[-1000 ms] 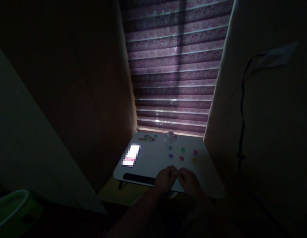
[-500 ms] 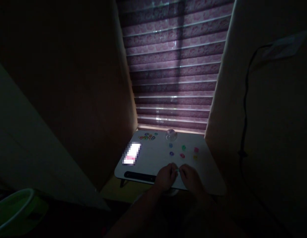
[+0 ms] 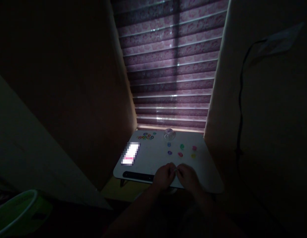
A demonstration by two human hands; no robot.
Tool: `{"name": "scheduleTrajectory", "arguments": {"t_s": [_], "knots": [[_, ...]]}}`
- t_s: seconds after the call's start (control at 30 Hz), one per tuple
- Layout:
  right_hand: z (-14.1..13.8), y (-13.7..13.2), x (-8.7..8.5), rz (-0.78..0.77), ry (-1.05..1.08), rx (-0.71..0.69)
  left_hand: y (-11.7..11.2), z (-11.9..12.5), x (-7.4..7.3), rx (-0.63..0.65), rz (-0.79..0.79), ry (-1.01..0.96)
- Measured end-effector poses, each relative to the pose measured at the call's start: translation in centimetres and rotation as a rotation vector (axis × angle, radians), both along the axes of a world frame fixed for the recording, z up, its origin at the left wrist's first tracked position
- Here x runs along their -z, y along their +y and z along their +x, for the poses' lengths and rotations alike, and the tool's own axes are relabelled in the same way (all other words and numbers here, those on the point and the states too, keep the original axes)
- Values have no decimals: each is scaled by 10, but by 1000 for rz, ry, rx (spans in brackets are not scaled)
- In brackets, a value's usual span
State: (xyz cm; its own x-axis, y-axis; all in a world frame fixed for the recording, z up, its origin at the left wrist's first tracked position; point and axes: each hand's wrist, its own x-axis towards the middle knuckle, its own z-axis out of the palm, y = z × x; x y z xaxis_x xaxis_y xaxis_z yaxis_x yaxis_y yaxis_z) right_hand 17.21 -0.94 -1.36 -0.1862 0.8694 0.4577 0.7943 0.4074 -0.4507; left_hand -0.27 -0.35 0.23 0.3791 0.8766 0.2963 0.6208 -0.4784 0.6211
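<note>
Over the front edge of the white lap table [image 3: 153, 158], my left hand [image 3: 164, 176] and my right hand [image 3: 188, 177] meet with their fingertips pinched together. Between them shows a small pale green thing [image 3: 175, 170], too small and dim to name. Just beyond the hands lie small coloured pieces in two rows: blue [image 3: 169, 144], green [image 3: 182, 146] and pink [image 3: 194, 148] behind; purple [image 3: 169, 152], red [image 3: 180, 154] and yellow [image 3: 193, 155] in front. Several coloured rings [image 3: 145, 136] form a loose pile at the far left.
A clear round container [image 3: 169, 134] stands at the table's back edge. A lit phone [image 3: 130, 153], its screen blurred, lies at the left. A black ledge strip [image 3: 138, 175] runs along the front. A green basket [image 3: 24, 211] is at lower left, and a cable [image 3: 240, 99] hangs at right.
The view has shifted slightly. My hands stay together at the front of the table, the fingertips slightly closer, with the small green thing less visible. The pieces on the table have not moved.
</note>
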Motion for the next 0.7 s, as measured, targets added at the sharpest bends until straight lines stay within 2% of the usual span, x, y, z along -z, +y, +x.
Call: {"name": "scheduleTrajectory", "arguments": {"t_s": [0.37, 0.7], "knots": [[1, 4, 1, -10, -21, 9, 2, -2, 0, 25, -18, -18], [2, 2, -1, -14, 12, -1, 0, 0, -3, -25, -59, 10]]}}
